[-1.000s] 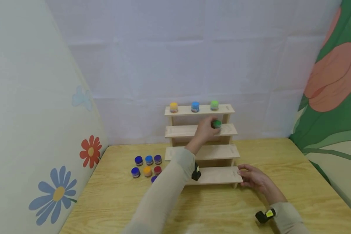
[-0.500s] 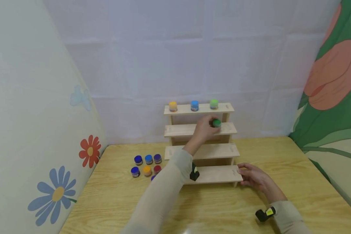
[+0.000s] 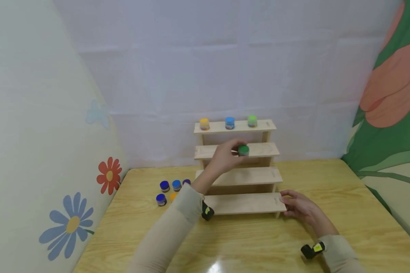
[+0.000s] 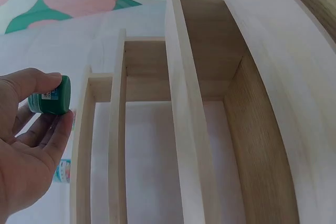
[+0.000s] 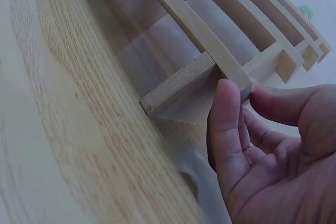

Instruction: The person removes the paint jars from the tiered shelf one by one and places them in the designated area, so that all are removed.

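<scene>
Jar (image 3: 243,151), green-lidded, is being pinched by a curled left hand (image 3: 225,156) while, below and to its right, the right hand (image 3: 301,207) is gripping the bottom wooden shelf (image 3: 240,203).

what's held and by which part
Left hand: round green jar, by its sides. Right hand: stepped pale wooden rack, by its lowest shelf, right end.

pale four-tier wooden stand (image 3: 246,204) | upright | green-lidded jar (image 3: 244,151) | closed | in left grip (image 3: 224,156), apart from stand
</scene>
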{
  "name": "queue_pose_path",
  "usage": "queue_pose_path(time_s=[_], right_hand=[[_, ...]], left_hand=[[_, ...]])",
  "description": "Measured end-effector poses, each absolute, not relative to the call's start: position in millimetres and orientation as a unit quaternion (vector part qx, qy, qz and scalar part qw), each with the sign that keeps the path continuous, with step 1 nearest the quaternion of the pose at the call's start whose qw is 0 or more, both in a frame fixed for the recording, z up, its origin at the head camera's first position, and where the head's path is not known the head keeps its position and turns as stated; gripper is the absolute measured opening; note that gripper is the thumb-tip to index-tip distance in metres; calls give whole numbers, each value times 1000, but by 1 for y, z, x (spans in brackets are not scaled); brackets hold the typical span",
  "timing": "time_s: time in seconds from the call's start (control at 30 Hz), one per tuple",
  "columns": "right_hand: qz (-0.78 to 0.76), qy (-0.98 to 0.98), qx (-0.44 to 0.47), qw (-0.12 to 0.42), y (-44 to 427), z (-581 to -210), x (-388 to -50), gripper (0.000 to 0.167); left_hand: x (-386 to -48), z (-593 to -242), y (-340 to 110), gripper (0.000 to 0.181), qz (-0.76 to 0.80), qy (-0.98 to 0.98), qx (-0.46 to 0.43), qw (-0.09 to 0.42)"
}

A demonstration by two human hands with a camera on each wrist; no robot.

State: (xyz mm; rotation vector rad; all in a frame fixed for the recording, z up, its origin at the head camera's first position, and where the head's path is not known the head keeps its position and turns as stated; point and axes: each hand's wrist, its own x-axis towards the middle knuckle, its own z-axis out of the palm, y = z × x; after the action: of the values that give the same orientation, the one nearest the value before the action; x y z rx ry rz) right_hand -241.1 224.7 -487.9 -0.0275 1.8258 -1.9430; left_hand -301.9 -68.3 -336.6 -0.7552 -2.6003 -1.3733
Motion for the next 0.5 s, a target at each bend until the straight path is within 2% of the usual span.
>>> queue_pose_path(time_s=[0.5], right_hand=[[-713,659,-13,240,227,-489,-244,22]], left_hand=[[-285,-344,-121,45,-475,-856,-199,52]])
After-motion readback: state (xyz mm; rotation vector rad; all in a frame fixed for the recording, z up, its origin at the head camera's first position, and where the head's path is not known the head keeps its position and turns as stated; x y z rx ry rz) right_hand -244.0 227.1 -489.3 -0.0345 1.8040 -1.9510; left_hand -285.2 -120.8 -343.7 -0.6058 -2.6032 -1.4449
